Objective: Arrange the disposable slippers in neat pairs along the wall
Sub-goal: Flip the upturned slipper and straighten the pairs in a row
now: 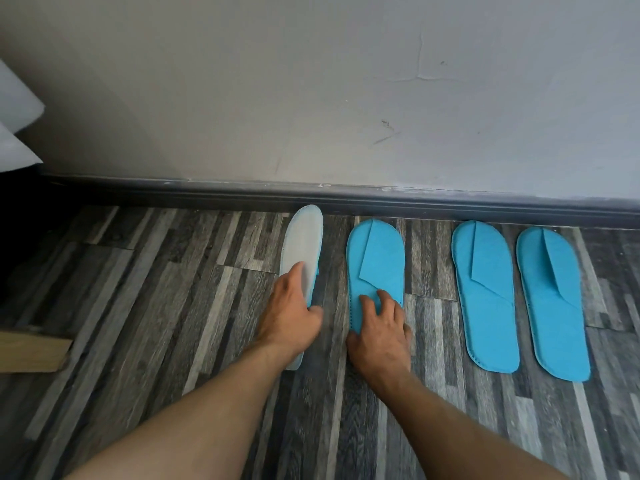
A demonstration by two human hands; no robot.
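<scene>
Several flat disposable slippers lie toe-first against the dark skirting board [381,199]. A pair of blue slippers sits on the right, one [485,292] beside the other [550,303], both face up. Left of them lies a third blue slipper [375,251], and my right hand [379,327] presses spread fingers on its heel. Further left a slipper is tilted up on its edge, showing its pale grey sole [304,237]. My left hand [294,317] grips it at the middle, thumb on the sole.
The grey wall [311,98] rises behind the skirting. The floor [156,306] is grey striped wood-look vinyl. A light wooden piece [31,351] juts in at the left edge, and white fabric [14,126] shows at the upper left.
</scene>
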